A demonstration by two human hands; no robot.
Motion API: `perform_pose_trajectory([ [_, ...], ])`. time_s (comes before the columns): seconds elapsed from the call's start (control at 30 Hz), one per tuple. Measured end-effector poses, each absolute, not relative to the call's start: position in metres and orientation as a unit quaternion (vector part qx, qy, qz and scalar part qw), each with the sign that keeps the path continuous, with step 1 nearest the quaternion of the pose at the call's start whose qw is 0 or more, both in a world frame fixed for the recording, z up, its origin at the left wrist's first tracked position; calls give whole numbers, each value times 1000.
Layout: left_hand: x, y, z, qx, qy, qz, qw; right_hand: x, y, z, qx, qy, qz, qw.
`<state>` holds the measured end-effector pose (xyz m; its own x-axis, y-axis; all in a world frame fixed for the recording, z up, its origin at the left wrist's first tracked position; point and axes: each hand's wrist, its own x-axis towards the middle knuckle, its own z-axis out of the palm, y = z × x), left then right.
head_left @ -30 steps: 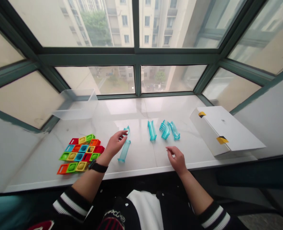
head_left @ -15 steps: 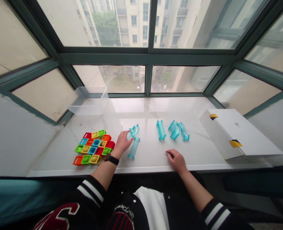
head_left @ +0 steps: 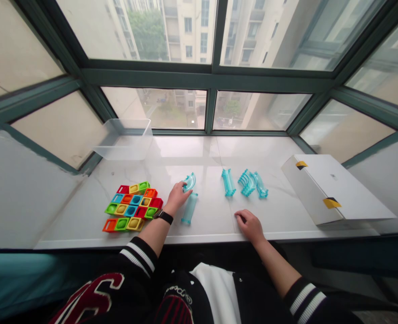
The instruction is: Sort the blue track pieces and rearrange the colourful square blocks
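**Left hand [head_left: 176, 198] reaches curved clear-blue plastic track [head_left: 189, 182] on marble sill [head_left: 199, 153]**
Looks light, stiff, perhaps brittle; edges offer best hold. Left fingers bunched, grip unclear; right hand [head_left: 249, 226] curled, empty.

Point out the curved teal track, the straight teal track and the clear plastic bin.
Curved teal track [head_left: 189, 182]: head view, on its arch.
Straight teal track [head_left: 190, 208]: head view, on its middle.
Clear plastic bin [head_left: 122, 148]: head view, on its front wall.
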<state>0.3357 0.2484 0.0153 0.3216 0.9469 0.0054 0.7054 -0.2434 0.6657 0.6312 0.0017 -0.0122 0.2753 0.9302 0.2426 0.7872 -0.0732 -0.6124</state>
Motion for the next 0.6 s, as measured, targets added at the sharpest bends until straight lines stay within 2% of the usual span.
perform_pose_trajectory([
  [0.3, 312, 232, 19, 717, 529, 319, 324, 631, 2, -12, -729, -590, 112, 328],
  [0.6, 322, 224, 18, 753, 498, 310, 297, 631, 2, -11, -730, -590, 110, 326],
])
